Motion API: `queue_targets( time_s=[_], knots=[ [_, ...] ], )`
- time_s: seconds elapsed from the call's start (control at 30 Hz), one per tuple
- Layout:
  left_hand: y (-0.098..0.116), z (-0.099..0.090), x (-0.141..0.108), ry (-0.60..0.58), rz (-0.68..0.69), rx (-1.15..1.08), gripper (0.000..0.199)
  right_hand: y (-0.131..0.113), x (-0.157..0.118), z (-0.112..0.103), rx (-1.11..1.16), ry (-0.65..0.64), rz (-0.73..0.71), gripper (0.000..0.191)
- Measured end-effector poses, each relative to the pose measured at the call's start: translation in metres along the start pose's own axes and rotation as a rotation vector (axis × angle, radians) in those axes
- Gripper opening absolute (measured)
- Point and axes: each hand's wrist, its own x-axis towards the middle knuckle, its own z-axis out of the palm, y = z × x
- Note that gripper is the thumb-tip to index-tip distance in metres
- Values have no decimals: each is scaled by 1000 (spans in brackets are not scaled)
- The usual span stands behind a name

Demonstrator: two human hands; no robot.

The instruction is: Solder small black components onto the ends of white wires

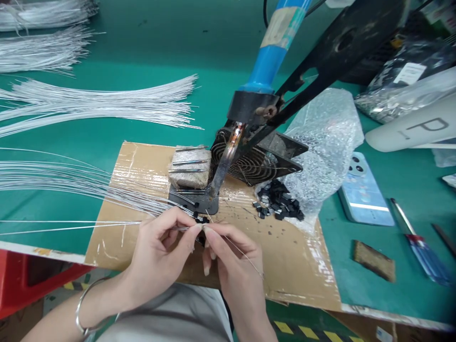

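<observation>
My left hand (162,249) is closed in a pinch on thin white wires (117,223), which trail off to the left. My right hand (235,256) is also pinched, its fingertips meeting the left ones; what lies between them is too small to make out. A fine strand (245,257) runs across the right hand. Just beyond the fingertips are small black connectors (202,219) on wire ends. Above them, a blue-handled soldering iron (261,69) points down from a black bracket (320,61), its tip near a dark metal plate (210,205).
A wrapped block (190,179) with metal rods stands by a fan (249,164) on cardboard (285,266). Loose black connectors (280,199) spill from a clear bag (324,123). Rightward lie a phone (366,190), brown block (374,260) and screwdriver (425,251). Wire bundles (107,104) lie left.
</observation>
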Motion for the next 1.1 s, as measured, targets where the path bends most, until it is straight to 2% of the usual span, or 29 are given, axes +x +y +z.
queue_targets(
  time_s=[0.43,0.87,1.1],
  knots=[
    [1,-1,-1,-11,56,96,18,-9,3,-1,118,-55,103,22],
    [0,0,-1,-20,73,29,20,-10,2,0,94,-63,89,20],
    [0,-3,-2,-40,75,93,17,-13,5,-3,107,-69,116,24]
  ],
)
